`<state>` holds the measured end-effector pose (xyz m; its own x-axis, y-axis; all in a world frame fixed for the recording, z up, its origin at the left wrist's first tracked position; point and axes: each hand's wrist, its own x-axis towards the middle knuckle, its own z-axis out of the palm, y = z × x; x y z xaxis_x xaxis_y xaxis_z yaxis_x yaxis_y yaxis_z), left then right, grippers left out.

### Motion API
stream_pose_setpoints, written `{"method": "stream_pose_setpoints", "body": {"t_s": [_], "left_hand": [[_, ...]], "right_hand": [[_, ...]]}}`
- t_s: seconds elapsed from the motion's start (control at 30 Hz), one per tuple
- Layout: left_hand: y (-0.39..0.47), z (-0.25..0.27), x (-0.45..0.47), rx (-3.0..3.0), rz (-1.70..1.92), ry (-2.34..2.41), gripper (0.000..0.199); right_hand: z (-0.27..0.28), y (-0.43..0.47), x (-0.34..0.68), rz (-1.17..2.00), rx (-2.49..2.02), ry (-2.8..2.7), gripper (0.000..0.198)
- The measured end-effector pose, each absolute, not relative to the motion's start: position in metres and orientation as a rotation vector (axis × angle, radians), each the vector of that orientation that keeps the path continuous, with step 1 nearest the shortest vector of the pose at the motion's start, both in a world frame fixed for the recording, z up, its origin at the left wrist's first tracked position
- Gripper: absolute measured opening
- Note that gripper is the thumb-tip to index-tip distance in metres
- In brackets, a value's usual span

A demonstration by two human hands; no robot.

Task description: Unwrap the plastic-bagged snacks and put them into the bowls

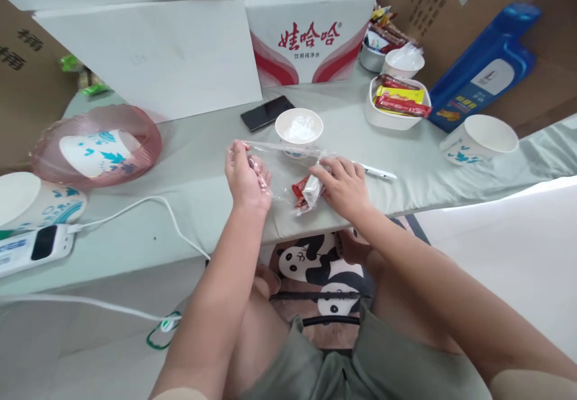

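Note:
A clear plastic bag (278, 172) is stretched between my two hands over the table's front edge. My left hand (247, 178) is closed on the bag's left end, with bunched plastic in its fingers. Inside the bag's right part lie small wrapped snacks, one red (299, 191) and one white (312, 190). My right hand (345, 185) has its fingers curled around that end, gripping the bag beside the white packet. Just behind the bag stands a paper bowl (298, 125) with crumpled clear plastic in it. A white pen (378, 172) lies right of my right hand.
A dark phone (267, 113) lies behind the bowl. At the right are a white tub of snack bars (399, 118), a blue bottle (484, 69) and a paper bucket (480, 139). Leftward are a pink bowl (151, 130), a power strip (36, 248) and its white cable (157, 198). Boxes (311, 39) line the back.

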<state>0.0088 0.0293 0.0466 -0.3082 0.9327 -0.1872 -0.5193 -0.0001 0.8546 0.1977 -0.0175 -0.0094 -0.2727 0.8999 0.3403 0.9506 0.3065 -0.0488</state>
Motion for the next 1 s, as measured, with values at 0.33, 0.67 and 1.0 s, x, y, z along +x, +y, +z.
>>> {"method": "stream_pose_setpoints", "body": {"t_s": [0.33,0.67,1.0], "left_hand": [[0.035,0.041,-0.016,0.88,1.41,1.563,0.019],[0.03,0.027,-0.015,1.205,1.021,1.393,0.057],[0.032,0.033,-0.014,1.18,1.113,1.38,0.024]], "right_hand": [[-0.005,-0.014,0.213,0.231,-1.59,-2.082,0.052],[-0.006,0.013,0.224,0.509,-1.538,-1.902,0.051],[0.005,0.023,0.243,0.238,-1.645,-1.725,0.045]]}}
